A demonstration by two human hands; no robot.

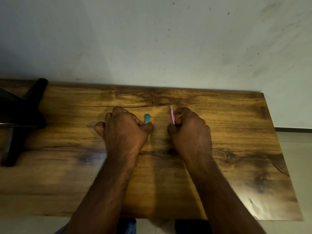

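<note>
Blue piece (147, 119) in my left hand (124, 127), pink piece (172, 114) in my right hand (190, 129). Both slim plastic, pen- or clip-like; too blurred to say which. Each lies low over the wooden table (236, 132), about mid-board, the two well apart w/ bare wood between.

Blue: thumb crosses it near the lower part, top end sticks out past the thumb, a bit of the lower end shows below. Fingers curled round it from the far side. Looks held that way to keep it steady against the top; can't tell if it touches the wood.

Pink: pinched betw. thumb and curled forefingers, long end pointing away from me, twd the wall (152, 39). Grip near its near end, prob. to leave the far end free.

Pose: both hands knuckles-up, wrists low, forearms coming in from the near edge, roughly parallel, angled slightly inward. Neither hand spread; both closed on their piece.

Outward: black stand (25, 115) at left edge of table. Pale floor (295, 149) to the right.
</note>
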